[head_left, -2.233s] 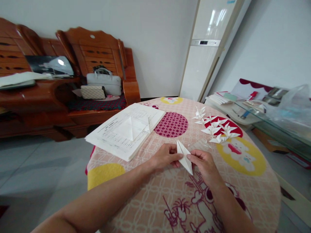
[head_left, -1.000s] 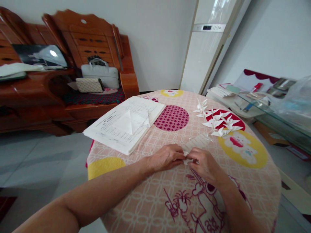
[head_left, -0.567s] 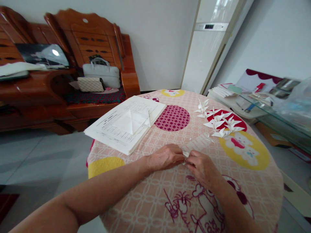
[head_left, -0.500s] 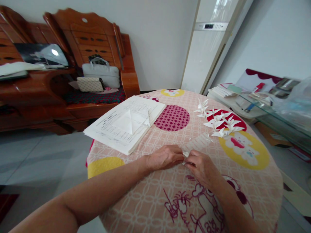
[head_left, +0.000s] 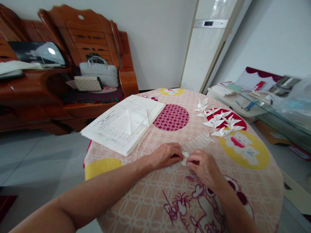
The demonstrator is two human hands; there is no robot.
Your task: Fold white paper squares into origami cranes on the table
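My left hand [head_left: 167, 154] and my right hand [head_left: 203, 168] meet near the middle of the round table [head_left: 262, 191]. Both pinch a small folded white paper [head_left: 185, 157] and hold it down on the patterned pink cloth. Most of the paper is hidden under my fingers. Several finished white paper cranes [head_left: 218, 120] lie in a cluster beyond my right hand. Between them and my hands lies a thin, see-through paper strip [head_left: 199, 141].
A stack of printed sheets [head_left: 121, 125] with a folded white paper on top lies at the table's far left. A wooden bench [head_left: 80, 64] with handbags stands behind. A tall white unit [head_left: 206, 48] is at the back, a cluttered glass shelf [head_left: 267, 103] to the right.
The folded paper, held up between my fingers 2.2 s ago, now lies pressed on the cloth. My hands have stayed together, shifting only slightly.
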